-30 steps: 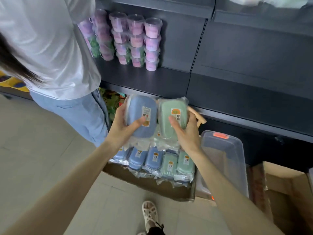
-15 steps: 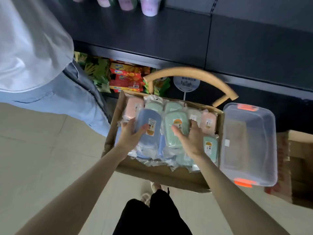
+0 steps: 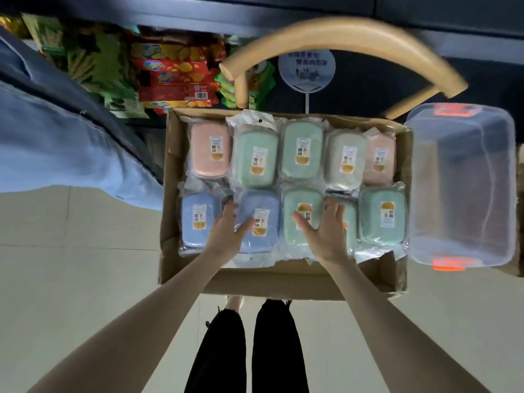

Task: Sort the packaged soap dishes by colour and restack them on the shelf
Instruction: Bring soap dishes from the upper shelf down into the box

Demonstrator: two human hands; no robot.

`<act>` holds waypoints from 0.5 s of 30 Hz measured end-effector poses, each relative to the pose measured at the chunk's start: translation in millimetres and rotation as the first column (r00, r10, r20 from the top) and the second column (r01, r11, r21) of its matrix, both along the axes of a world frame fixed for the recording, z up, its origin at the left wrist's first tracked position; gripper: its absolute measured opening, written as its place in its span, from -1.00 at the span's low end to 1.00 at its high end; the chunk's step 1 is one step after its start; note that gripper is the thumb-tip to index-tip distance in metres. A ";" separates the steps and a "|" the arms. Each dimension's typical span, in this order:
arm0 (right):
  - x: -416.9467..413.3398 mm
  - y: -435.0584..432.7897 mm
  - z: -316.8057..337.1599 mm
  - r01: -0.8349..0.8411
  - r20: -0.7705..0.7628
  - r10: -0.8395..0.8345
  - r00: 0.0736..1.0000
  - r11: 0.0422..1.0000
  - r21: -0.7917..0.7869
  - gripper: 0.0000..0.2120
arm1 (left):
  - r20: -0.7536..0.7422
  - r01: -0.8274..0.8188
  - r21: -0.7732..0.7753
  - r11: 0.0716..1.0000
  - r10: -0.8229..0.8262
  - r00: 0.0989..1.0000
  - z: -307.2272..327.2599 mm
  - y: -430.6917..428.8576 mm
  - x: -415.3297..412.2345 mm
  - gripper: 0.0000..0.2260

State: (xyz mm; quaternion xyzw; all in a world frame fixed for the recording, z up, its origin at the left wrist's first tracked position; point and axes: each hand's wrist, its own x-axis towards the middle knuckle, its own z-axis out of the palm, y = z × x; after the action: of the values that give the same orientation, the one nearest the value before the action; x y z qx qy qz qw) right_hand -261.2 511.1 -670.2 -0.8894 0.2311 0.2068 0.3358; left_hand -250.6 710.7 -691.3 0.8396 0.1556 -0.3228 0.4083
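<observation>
Left hand (image 3: 226, 234) gripping blue soap dish (image 3: 259, 222): thumb across the face, fingers down its left edge. Right hand (image 3: 323, 234) wide, fingers straight and spread, thumb on the label of green soap dish (image 3: 297, 222), fingertips over the next green one beside it.

Both dishes down in the front row of cardboard box (image 3: 278, 283), side by side, touching. Second blue dish (image 3: 198, 219) to the left, two more greens to the right, out to the box wall.

Looks like the colour-sorting step, done inside the box. Nothing visible on the shelf edge (image 3: 312, 9), so restacking apparently not begun.

Back row mixed: pink dish (image 3: 209, 148), two greens, cream dish (image 3: 344, 158), second pink (image 3: 378, 158). Pinks at opposite ends, so probably more regrouping to do.

Next move, best guess: take one colour group, grip the hard bodies rather than the loose film, lift to the shelf. Film looks slick, so risk of slippage if carried several high.

Clear plastic bin (image 3: 459, 180) just right of the box; touching or not, can't tell. Another person's jeans (image 3: 56, 137) close on the left, so elbow room tight.
</observation>
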 end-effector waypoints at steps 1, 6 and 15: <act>0.5 -0.3 -2.8 -0.004 0.004 0.004 1.000 1.000 0.002 -0.27 | 0.020 0.002 0.007 1.000 -0.002 1.000 -1.6 -1.3 -0.4 -0.61; 1.9 -3.9 -11.8 -0.023 -0.021 0.022 1.000 0.999 -0.048 -0.27 | 0.146 0.001 0.051 0.999 -0.008 0.989 -4.3 -5.3 -4.7 -0.66; 14.7 -4.6 14.9 -0.071 -0.220 0.074 0.973 0.997 0.024 -0.22 | -0.026 0.244 0.128 0.961 -0.242 0.970 14.6 5.5 10.3 -0.68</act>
State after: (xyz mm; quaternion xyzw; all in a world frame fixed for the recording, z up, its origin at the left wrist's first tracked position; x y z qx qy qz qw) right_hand -246.5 506.5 -655.2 -0.8660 0.2328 0.3183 0.3074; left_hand -240.2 716.3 -676.6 0.8754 0.0742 -0.3640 0.3092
